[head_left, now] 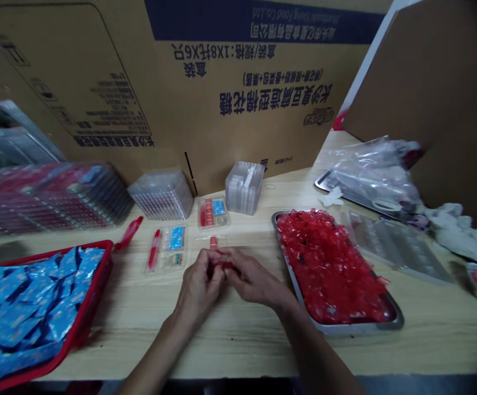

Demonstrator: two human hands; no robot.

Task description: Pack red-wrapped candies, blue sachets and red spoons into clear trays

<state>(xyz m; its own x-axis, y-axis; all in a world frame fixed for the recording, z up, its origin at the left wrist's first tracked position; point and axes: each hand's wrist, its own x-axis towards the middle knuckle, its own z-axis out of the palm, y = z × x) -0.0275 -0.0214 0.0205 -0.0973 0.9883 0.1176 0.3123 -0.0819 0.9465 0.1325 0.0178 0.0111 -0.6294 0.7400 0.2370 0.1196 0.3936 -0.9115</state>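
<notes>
My left hand [197, 285] and my right hand [250, 274] meet above the middle of the table. Their fingers are pinched together around a small red plastic piece [227, 265], mostly covered by the fingers. Just beyond them lies a small clear tray with an orange-red piece [213, 243] in it, partly hidden by my hands. To the left is a larger clear tray [165, 248] holding a red stick, a blue packet and a small multicoloured item. Right of my hands stands a metal tray [277, 236] heaped with glossy red pieces [329, 269].
A red basket [109, 252] of blue packets sits at left, with a red stick [129, 233] beside it. Behind are stacked clear trays [162, 195], another stack [244, 187], a filled tray [214, 212] and a cardboard box [205, 137]. Plastic bags [370, 170] lie right.
</notes>
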